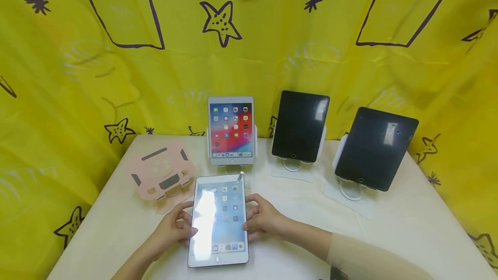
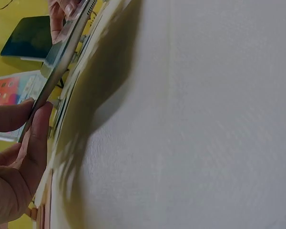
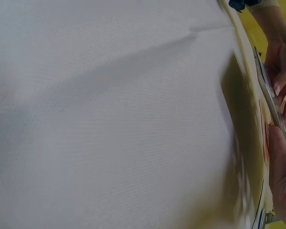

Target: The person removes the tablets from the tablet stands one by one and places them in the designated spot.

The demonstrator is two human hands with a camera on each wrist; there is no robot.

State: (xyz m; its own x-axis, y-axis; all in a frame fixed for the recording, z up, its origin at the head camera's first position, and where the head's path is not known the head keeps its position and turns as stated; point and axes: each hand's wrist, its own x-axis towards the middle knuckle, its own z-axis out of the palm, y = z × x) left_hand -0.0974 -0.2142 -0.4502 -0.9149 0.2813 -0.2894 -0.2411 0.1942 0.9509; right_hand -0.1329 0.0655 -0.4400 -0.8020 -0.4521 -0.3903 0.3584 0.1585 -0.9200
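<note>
Spanning the scene from near to far: one white table point(image 1: 113, 219). Backing it at the far side and flanking it left and right: yellow curtain point(image 1: 264, 68), printed with dark star outlines point(image 1: 221, 23) and angular shapes.

On the table, left to right: pink stand point(image 1: 161, 167), far left; upright tablet point(image 1: 232, 131), white-framed, screen lit with app icons, far centre; first black tablet point(image 1: 300, 126), screen dark, far right of centre, on a white stand point(image 1: 292, 174); second black tablet point(image 1: 376, 148), screen dark, far right, turned askew, on a similar stand point(image 1: 340, 150).

Principal item: held tablet point(image 1: 223, 228), white-framed, near centre, in front of the upright tablet. Screen up, lit, with strong glare down its left part. Long axis near to far, almost straight; home button point(image 1: 218, 259) at the near end. Small tab point(image 1: 241, 176) at the far right corner. Wrist views show it raised, its shadow on the table.

Grip: left hand point(image 1: 173, 228) pinches the left edge, thumb over the front, fingers beneath; right hand point(image 1: 264, 217) likewise clamps the right edge. Right forearm in beige sleeve point(image 1: 365, 256).
</note>
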